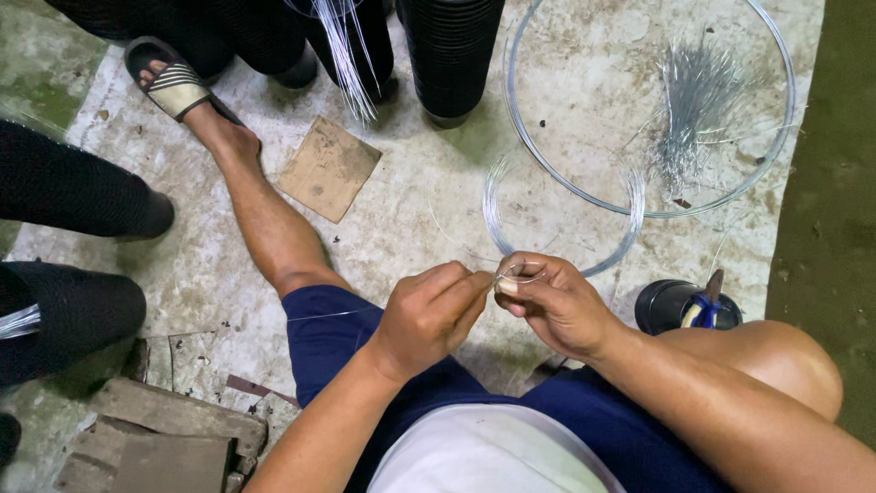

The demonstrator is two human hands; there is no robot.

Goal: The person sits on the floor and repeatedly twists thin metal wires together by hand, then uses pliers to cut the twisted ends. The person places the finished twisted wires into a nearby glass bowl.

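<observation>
On a stained concrete floor (411,210), a thin wire (511,272) is pinched between left hand (429,315) and right hand (552,301), just below a small wire coil (497,224); beyond the coil lies a large wire hoop (547,164).

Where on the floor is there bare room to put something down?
Bare floor lies between the cardboard square and the small wire coil, and inside the big wire ring left of the cut wire pile. It is crowded around both hands, the left hand and right hand.
</observation>
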